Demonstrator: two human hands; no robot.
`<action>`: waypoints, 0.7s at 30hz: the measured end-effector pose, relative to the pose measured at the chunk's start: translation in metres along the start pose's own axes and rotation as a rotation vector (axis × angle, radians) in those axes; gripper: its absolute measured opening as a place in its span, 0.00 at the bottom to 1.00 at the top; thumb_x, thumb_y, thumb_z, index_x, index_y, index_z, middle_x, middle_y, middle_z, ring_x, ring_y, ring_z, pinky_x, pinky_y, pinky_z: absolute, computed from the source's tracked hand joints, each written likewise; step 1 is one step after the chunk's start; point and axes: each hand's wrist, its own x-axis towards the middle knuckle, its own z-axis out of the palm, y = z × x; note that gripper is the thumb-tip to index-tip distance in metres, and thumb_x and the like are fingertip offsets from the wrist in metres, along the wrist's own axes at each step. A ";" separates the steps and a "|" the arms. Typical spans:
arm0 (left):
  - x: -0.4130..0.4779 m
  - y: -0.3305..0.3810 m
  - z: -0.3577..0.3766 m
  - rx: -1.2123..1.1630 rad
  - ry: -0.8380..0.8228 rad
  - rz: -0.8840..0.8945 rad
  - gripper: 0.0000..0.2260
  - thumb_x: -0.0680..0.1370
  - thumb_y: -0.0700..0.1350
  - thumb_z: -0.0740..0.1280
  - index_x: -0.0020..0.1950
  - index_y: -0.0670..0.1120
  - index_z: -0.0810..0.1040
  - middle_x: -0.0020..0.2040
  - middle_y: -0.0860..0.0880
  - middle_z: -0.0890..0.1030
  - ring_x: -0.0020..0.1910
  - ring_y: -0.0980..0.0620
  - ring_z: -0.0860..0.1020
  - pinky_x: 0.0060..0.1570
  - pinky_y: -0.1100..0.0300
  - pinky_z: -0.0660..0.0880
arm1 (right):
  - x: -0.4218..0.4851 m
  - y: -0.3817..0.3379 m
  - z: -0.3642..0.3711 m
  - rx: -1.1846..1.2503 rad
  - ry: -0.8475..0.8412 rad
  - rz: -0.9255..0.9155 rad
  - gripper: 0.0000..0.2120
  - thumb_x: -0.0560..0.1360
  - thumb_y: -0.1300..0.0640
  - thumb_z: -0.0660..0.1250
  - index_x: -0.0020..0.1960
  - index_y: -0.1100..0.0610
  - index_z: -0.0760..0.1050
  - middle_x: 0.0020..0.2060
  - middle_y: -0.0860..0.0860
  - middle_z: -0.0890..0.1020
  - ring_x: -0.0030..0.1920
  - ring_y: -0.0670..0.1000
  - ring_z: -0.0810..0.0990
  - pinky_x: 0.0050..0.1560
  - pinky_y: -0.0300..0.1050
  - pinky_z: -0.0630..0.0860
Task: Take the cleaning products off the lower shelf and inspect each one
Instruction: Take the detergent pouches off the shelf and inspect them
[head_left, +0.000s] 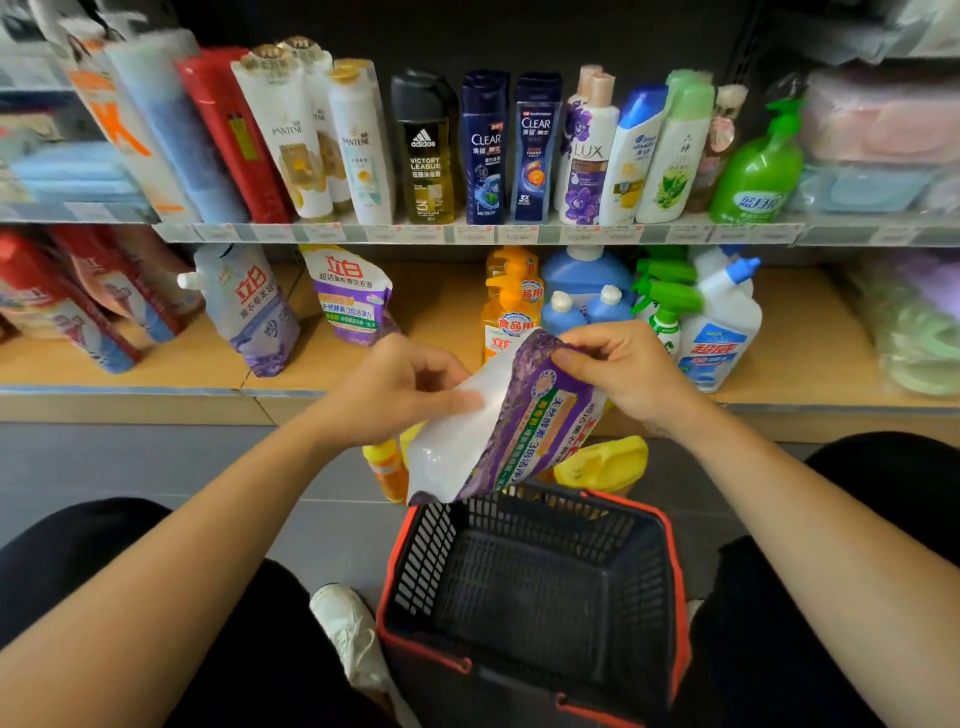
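**As Both Hands Gripped It, a Purple Pouch Hung Over the Basket**

While the person crouched before the shelves, the purple refill pouch (498, 431) was off the lower shelf (130, 358) and up in the air, tilted, with its low end just above the far rim of the black basket (670, 519) on the floor. Its plain white back faced left and its printed purple front faced right. The left hand (400, 387) held the pouch at the white side, thumb laid flat across it and the other fingers curled round behind. The right hand (618, 369) pinched the top purple edge, fingers bent over it and thumb underneath.

On the lower shelf behind, a matching pouch (350, 296) stood upright, with a spouted pouch (249, 312) leaning to its left. Further right stood orange pump bottles (511, 312), blue bottles (584, 291), a green spray bottle (665, 306) and a white angled-neck bottle (719, 327), all close together. On the floor between shelf and basket lay a yellow pack (605, 462) and an orange bottle (387, 467), both partly hidden by the held pouch.
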 end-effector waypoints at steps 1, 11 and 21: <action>0.000 0.001 0.004 -0.018 0.011 0.014 0.03 0.76 0.43 0.74 0.42 0.47 0.84 0.38 0.45 0.84 0.35 0.56 0.80 0.33 0.64 0.73 | 0.002 0.001 -0.002 0.015 0.011 -0.002 0.15 0.79 0.64 0.67 0.46 0.46 0.87 0.41 0.43 0.87 0.42 0.40 0.83 0.45 0.35 0.79; -0.013 0.000 0.019 -0.242 -0.049 0.036 0.13 0.74 0.44 0.77 0.55 0.55 0.83 0.51 0.49 0.84 0.48 0.44 0.83 0.41 0.50 0.81 | 0.001 0.004 -0.005 0.034 0.112 -0.012 0.10 0.78 0.66 0.66 0.50 0.54 0.83 0.40 0.42 0.87 0.42 0.39 0.83 0.44 0.33 0.79; -0.024 -0.008 0.032 -0.144 -0.168 0.011 0.33 0.71 0.50 0.80 0.73 0.58 0.69 0.61 0.48 0.78 0.55 0.45 0.79 0.46 0.57 0.80 | 0.001 -0.012 -0.012 0.069 0.179 -0.070 0.15 0.78 0.67 0.67 0.47 0.49 0.86 0.40 0.45 0.87 0.41 0.44 0.83 0.45 0.38 0.79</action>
